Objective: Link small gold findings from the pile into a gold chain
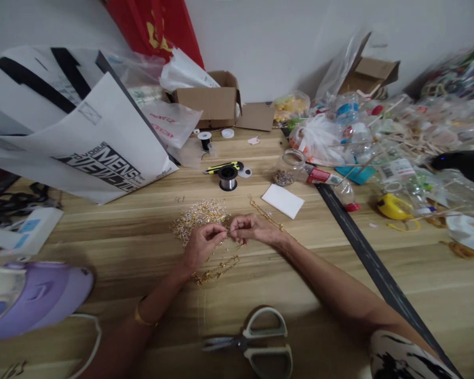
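Note:
My left hand (204,243) and my right hand (250,229) meet fingertip to fingertip over the wooden table (142,273). Both are pinched closed; whatever lies between the fingertips is too small to make out. Behind my left hand is a heap of gold and clear beads (201,215). A gold chain (217,271) lies just in front of the hands. Another gold chain (263,211) runs beside my right hand and partly under the wrist. A white card (283,200) rests to the right of it.
Scissors (256,342) lie near the front edge. Behind the hands are a wire spool (228,178), a yellow cutter (217,168) and a bead jar (289,167). A purple iron (43,295) and white bag (102,142) occupy the left; plastic bottles (347,113) clutter the right.

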`<state>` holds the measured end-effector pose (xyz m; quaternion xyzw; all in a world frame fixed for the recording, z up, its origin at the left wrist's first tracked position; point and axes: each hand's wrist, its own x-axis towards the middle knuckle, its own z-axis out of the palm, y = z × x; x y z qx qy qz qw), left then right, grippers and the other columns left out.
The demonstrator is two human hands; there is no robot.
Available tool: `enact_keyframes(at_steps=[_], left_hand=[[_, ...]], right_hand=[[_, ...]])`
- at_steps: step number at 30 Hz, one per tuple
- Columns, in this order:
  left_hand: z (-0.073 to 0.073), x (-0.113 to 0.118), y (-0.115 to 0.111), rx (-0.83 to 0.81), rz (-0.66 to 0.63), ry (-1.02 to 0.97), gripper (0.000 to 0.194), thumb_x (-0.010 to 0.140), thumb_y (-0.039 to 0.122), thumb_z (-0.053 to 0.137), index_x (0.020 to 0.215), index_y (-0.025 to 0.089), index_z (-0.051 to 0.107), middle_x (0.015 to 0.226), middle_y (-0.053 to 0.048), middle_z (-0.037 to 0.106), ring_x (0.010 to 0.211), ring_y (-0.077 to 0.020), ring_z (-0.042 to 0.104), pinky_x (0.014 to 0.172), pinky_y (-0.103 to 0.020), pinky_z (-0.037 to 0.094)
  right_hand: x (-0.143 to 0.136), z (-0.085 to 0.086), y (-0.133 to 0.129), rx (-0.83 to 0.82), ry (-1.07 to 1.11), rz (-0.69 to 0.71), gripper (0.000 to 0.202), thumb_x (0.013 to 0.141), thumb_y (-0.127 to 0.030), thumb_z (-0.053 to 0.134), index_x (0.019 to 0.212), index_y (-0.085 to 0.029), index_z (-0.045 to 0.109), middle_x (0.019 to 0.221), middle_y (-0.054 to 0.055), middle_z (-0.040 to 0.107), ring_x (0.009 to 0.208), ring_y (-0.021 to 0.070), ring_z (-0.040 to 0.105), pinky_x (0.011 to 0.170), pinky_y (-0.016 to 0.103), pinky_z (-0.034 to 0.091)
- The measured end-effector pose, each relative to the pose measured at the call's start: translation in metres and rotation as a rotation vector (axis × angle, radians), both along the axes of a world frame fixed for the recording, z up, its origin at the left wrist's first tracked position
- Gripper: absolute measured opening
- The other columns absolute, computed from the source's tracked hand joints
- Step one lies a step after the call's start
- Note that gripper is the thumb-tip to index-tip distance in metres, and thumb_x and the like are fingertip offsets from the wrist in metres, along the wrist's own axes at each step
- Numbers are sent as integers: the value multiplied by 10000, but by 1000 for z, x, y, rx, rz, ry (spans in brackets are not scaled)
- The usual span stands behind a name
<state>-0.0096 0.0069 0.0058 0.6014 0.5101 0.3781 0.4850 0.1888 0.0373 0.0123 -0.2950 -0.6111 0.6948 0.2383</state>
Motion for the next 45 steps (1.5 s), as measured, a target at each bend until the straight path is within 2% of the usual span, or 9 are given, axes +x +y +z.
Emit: enact_keyframes(at_steps=[10,24,33,45], left_hand=[[2,3,-2,42,9,58,129,711,249,648,736,130,690,668,-31,676,599,-128,576,577,-220,440],[0,2,-3,65,-58,73,152,732,273,630,750,134,689,678,-36,682,600,-125,584,575,-214,438],[0,2,-4,145,-90,96,118,752,242,630,767,146,697,721,-45,714,645,-143,638,619,-222,484],[0,1,-4,242,-121,183,122,784,211,599,775,143,700,708,-40,699,611,-127,607,586,-208,456]], right_hand=[[-1,1,-1,4,-5,12,200,798,-325,648,798,-134,588,648,-21,564,557,64,513,517,180,418],[-1,-2,0,4,-8,13,193,799,-316,644,806,-132,587,653,-23,569,558,64,518,515,175,421],[-1,-3,0,-7,-34,-12,211,792,-335,664,817,-134,606,652,-17,569,561,69,515,517,185,432],[-1,-6,2,-3,4,-23,242,780,-355,687,816,-133,600,644,-24,576,540,65,523,502,177,438]])
